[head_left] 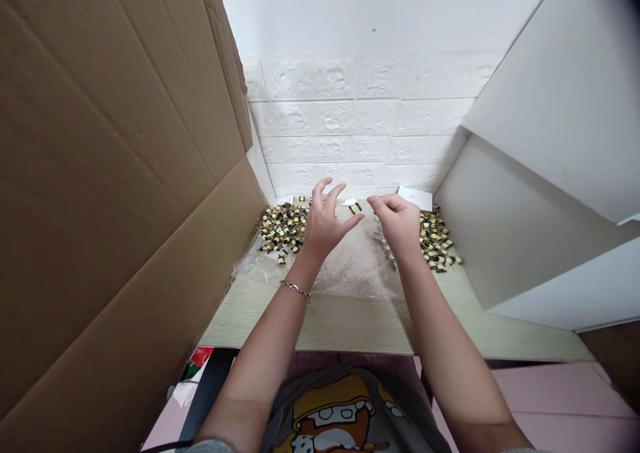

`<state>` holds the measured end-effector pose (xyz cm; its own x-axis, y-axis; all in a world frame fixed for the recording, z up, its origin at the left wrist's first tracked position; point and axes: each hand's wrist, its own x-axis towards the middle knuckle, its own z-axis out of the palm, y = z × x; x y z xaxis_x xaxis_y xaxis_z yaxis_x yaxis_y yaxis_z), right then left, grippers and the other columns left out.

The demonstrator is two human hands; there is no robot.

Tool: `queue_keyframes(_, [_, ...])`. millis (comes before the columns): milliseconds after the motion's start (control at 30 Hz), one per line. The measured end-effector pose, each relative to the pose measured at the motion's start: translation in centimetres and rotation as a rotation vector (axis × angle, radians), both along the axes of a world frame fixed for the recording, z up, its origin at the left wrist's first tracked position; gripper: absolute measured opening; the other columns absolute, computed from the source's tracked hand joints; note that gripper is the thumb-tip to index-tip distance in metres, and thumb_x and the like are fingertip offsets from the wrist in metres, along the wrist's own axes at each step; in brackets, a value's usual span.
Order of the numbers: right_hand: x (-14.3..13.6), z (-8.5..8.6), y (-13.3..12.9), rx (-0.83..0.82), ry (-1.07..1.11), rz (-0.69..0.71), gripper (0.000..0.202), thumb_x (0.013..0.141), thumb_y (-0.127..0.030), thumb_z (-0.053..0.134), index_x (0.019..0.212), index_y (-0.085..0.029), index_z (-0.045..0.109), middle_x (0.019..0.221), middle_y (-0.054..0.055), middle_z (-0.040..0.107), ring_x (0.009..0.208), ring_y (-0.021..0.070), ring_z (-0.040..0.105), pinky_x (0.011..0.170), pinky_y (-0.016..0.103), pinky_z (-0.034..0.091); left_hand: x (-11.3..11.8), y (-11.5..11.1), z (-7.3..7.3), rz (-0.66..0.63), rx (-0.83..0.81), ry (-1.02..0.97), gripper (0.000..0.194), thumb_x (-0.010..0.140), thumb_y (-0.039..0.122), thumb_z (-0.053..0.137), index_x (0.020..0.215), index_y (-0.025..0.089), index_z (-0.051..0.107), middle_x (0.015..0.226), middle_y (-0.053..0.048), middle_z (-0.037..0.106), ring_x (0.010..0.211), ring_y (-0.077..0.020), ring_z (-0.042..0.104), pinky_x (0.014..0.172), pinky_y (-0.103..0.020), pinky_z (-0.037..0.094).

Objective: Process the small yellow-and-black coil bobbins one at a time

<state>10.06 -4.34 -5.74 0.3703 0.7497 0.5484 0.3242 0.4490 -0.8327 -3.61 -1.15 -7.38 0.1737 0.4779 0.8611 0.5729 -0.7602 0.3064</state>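
My left hand (327,218) is raised over the table with its fingers spread and nothing visible between them. To its right, my right hand (399,223) has thumb and fingertips pinched together; whatever is between them is too small to make out. A pile of small black-and-yellow parts (283,229) lies beside my left hand. Another pile of the same parts (438,241) is at the right, partly hidden behind my right hand. One single part (355,208) rests on the table between the two hands, near the wall.
Clear plastic sheeting (350,269) covers part of the wooden table (350,326). A white card (416,198) lies at the back right. Tall cardboard (125,139) borders the left, white panels (540,179) the right, and a white brick-patterned wall (330,118) the back.
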Motion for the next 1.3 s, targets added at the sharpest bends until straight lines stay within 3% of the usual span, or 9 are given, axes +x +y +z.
queue_keyframes(67, [0.0, -0.1, 0.1, 0.014, -0.031, -0.016, 0.019, 0.068, -0.032, 0.059, 0.059, -0.016, 0.062, 0.061, 0.000, 0.059, 0.061, 0.0127, 0.052, 0.062, 0.027, 0.041, 0.0, 0.0, 0.1, -0.008, 0.005, -0.029, 0.063, 0.064, 0.050, 0.059, 0.112, 0.013, 0.043, 0.119, -0.015, 0.034, 0.109, -0.0220, 0.040, 0.087, -0.033, 0.040])
queue_keyframes(367, [-0.2, -0.5, 0.2, 0.047, -0.101, -0.020, 0.019, 0.069, -0.033, 0.058, 0.060, -0.017, 0.063, 0.062, 0.000, 0.060, 0.061, 0.0131, 0.053, 0.062, 0.027, 0.041, 0.3, -0.1, -0.2, -0.020, 0.046, 0.000, 0.036, 0.066, 0.046, 0.059, 0.084, 0.016, 0.055, 0.114, -0.011, 0.040, 0.087, -0.0156, 0.050, 0.085, -0.033, 0.039])
queue_keyframes(700, [-0.3, -0.3, 0.0, 0.039, -0.087, 0.047, 0.019, 0.069, -0.032, 0.058, 0.059, -0.016, 0.062, 0.060, -0.001, 0.057, 0.060, 0.0120, 0.051, 0.062, 0.026, 0.039, 0.5, 0.1, -0.5, -0.028, 0.065, -0.046, 0.023, 0.070, 0.035, 0.060, 0.080, 0.015, 0.056, 0.106, -0.010, 0.046, 0.080, -0.0137, 0.052, 0.080, -0.032, 0.042])
queue_keyframes(933, [0.2, -0.4, 0.4, -0.094, 0.124, 0.199, 0.024, 0.066, -0.035, 0.060, 0.051, -0.017, 0.058, 0.059, -0.001, 0.058, 0.063, 0.0117, 0.051, 0.063, 0.025, 0.038, 0.5, 0.0, -0.3, -0.053, 0.067, -0.075, 0.021, 0.067, 0.032, 0.063, 0.077, 0.015, 0.056, 0.101, -0.008, 0.048, 0.082, -0.0149, 0.052, 0.080, -0.034, 0.042])
queue_keyframes(1133, [0.4, -1.0, 1.2, -0.135, 0.359, 0.390, 0.021, 0.063, -0.035, 0.063, 0.052, -0.017, 0.059, 0.066, -0.001, 0.060, 0.060, 0.0089, 0.051, 0.065, 0.024, 0.039, 0.6, -0.1, 0.0, -0.147, 0.079, -0.129, 0.020, 0.068, 0.033, 0.062, 0.075, 0.015, 0.055, 0.099, -0.007, 0.048, 0.083, -0.0135, 0.053, 0.079, -0.032, 0.044])
queue_keyframes(1300, [0.1, -1.1, 1.3, -0.173, 0.423, 0.479, 0.024, 0.060, -0.036, 0.064, 0.050, -0.017, 0.055, 0.063, -0.001, 0.057, 0.057, 0.0076, 0.049, 0.063, 0.023, 0.040, 0.9, -0.5, 0.4, -0.176, 0.088, -0.151, 0.018, 0.066, 0.028, 0.065, 0.074, 0.015, 0.055, 0.093, -0.006, 0.050, 0.088, -0.0147, 0.052, 0.076, -0.029, 0.045])
